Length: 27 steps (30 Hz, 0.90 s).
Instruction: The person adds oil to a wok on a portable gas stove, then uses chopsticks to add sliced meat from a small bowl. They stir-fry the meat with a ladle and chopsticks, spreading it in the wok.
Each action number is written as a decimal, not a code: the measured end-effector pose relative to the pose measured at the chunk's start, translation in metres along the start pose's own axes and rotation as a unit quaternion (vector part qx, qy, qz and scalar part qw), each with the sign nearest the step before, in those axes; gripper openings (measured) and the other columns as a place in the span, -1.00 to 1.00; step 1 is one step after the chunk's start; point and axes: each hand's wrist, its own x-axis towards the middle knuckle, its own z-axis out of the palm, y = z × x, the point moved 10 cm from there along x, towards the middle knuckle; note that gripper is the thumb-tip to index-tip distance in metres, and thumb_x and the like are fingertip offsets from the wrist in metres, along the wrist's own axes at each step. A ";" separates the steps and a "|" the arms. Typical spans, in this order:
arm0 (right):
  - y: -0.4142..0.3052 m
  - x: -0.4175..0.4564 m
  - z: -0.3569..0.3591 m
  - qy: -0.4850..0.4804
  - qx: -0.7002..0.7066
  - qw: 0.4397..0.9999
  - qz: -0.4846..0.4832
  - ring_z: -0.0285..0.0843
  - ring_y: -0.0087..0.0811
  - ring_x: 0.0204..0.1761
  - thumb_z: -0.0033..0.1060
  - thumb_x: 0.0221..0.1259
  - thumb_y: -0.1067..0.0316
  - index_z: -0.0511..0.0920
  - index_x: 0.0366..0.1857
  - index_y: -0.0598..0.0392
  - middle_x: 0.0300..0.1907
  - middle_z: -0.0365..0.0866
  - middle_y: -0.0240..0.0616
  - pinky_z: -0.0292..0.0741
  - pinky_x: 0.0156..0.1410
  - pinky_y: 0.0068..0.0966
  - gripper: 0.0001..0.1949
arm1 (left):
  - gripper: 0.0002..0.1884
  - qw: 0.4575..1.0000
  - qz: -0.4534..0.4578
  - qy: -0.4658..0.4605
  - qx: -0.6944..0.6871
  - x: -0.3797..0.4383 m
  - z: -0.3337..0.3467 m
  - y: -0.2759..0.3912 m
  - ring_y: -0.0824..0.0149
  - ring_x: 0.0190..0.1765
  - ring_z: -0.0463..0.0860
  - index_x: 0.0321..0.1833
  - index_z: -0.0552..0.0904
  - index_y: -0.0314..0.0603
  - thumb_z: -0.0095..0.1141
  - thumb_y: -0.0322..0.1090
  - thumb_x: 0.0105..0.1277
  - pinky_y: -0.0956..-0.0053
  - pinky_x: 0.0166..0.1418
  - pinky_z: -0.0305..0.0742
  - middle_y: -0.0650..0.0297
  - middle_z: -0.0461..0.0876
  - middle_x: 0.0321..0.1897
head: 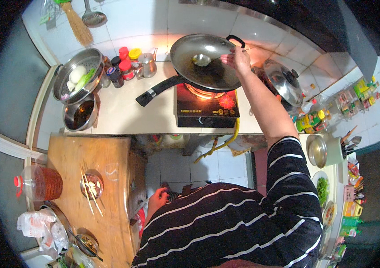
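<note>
My right hand (pixel 239 62) is held over the right side of a dark wok (pixel 190 75), near its black loop handle (pixel 236 40). The fingers are stretched out and I see nothing in them. A shiny patch of liquid, seemingly oil, lies in the wok. Under it a gas stove (pixel 206 110) burns with orange flame. The wok's long black handle (pixel 158 90) points to the front left, with no hand on it. Down by my waist hangs my left hand (pixel 158 200), its fingers loosely bent and nothing visible in them.
Left on the counter stand a steel colander (pixel 91 55) with vegetables, a steel pot (pixel 91 117), jars and a metal pitcher (pixel 147 65). A lidded pan (pixel 282 83) is at the right. The wooden table (pixel 109 150) holds a bowl with chopsticks (pixel 87 197). A yellow gas hose (pixel 231 139) hangs down.
</note>
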 end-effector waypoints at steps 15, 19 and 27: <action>-0.042 -0.057 0.003 -0.094 -0.218 0.971 -0.013 0.68 -0.31 -0.47 -0.05 0.32 0.14 0.47 -0.19 0.33 -0.44 0.66 -0.01 0.64 -0.37 -0.45 -0.65 | -0.67 1.000 0.001 -0.009 0.002 0.004 -0.001 -0.012 0.33 -0.32 0.71 0.13 0.57 -0.21 0.03 -0.25 0.37 0.46 -0.21 0.59 0.13 0.73 -0.28; -0.021 -0.036 0.039 -0.127 -0.143 0.981 -0.033 0.70 -0.33 -0.44 -0.01 0.30 0.18 0.51 -0.26 0.31 -0.44 0.67 -0.05 0.65 -0.33 -0.47 -0.68 | -0.67 1.000 -0.014 -0.011 -0.006 0.004 -0.002 -0.009 0.32 -0.31 0.71 0.12 0.57 -0.21 0.03 -0.25 0.37 0.46 -0.21 0.58 0.11 0.73 -0.29; -0.030 -0.023 0.026 -0.066 -0.469 0.835 -0.280 0.67 -0.11 -0.35 0.16 0.14 0.18 0.63 -0.29 0.05 -0.40 0.65 -0.02 0.55 -0.19 -0.32 -0.80 | -0.67 1.000 -0.016 -0.008 -0.004 0.001 -0.001 -0.018 0.33 -0.31 0.71 0.13 0.57 -0.20 0.03 -0.26 0.36 0.45 -0.20 0.58 0.14 0.74 -0.30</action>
